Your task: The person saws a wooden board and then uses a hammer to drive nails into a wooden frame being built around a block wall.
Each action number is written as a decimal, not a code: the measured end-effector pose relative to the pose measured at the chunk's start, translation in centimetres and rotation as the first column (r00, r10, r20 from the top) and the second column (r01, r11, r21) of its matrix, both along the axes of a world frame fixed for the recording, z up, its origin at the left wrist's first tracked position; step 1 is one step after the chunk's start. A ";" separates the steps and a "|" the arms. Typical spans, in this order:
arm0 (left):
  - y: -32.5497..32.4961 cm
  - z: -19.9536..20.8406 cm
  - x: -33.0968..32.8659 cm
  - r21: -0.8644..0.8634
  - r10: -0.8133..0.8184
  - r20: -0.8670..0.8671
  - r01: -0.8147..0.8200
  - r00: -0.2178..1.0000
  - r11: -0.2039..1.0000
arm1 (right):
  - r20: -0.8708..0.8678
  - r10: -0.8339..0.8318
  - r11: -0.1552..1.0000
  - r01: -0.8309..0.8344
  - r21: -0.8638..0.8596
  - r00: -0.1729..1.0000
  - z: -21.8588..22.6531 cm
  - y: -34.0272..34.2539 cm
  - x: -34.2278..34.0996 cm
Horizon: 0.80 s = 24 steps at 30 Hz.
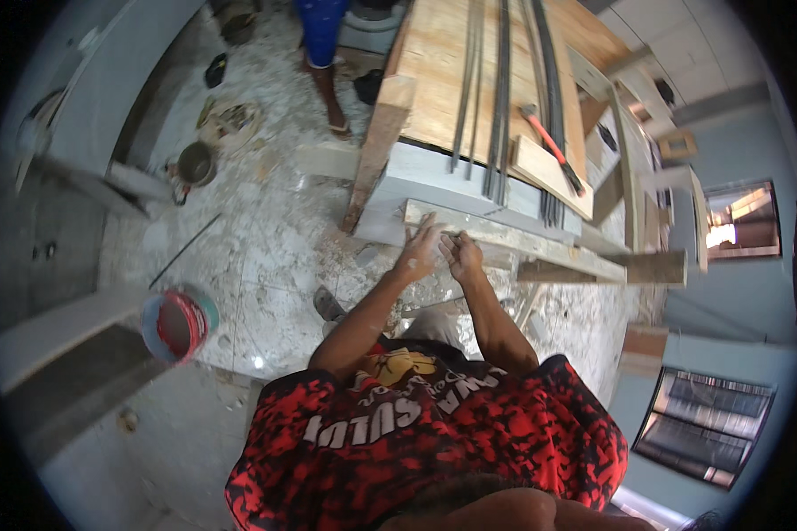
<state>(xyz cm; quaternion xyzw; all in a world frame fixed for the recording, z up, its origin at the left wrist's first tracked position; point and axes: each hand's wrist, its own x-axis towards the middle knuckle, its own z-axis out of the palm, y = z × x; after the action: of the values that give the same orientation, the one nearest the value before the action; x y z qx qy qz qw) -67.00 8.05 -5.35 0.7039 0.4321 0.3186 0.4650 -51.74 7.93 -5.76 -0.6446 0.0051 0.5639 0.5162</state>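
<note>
My left hand point(423, 250), dusty with white powder, lies with its fingers stretched out against the left end of a long pale wooden plank point(540, 243). Close beside it, my right hand point(460, 255) has its fingers bent and drawn together at the plank's near edge. Whatever is between those fingers, if anything, is too small to make out. Behind the plank is a pale grey panel point(447, 180) along the front of a plywood-topped bench point(429, 84). Several thin dark metal bars point(502, 97) lie lengthwise on that top.
A hammer point(553, 146) with an orange-red handle rests on a short board point(531, 168) at the bench's right. On the dusty tiled floor stand a red-rimmed bucket point(179, 327), a dark bucket point(197, 164) and a thin rod point(184, 252). Another person's leg point(329, 97) shows beyond.
</note>
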 end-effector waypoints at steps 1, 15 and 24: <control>0.2 -0.2 -2.3 0.002 -0.084 0.070 0.084 0.994 0.996 | 0.026 0.005 0.999 -0.006 0.032 1.000 -1.0 0.2 1.0; -23.2 -15.0 -51.3 -0.781 0.900 -0.269 -0.624 0.344 0.005 | 0.170 -0.297 0.953 0.280 0.117 0.940 -2.9 -1.4 -2.4; -12.5 -16.9 -45.8 -0.864 0.798 -0.312 -0.503 0.516 -0.013 | 0.219 -0.470 0.882 0.450 0.136 0.855 -2.8 -1.0 -5.0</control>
<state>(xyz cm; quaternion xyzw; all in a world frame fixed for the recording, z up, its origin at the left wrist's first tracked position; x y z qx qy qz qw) -112.77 -4.48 -22.20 -0.0108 0.7352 0.3064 0.6046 -56.76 6.94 -8.52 -0.6682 0.0725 0.3394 0.6581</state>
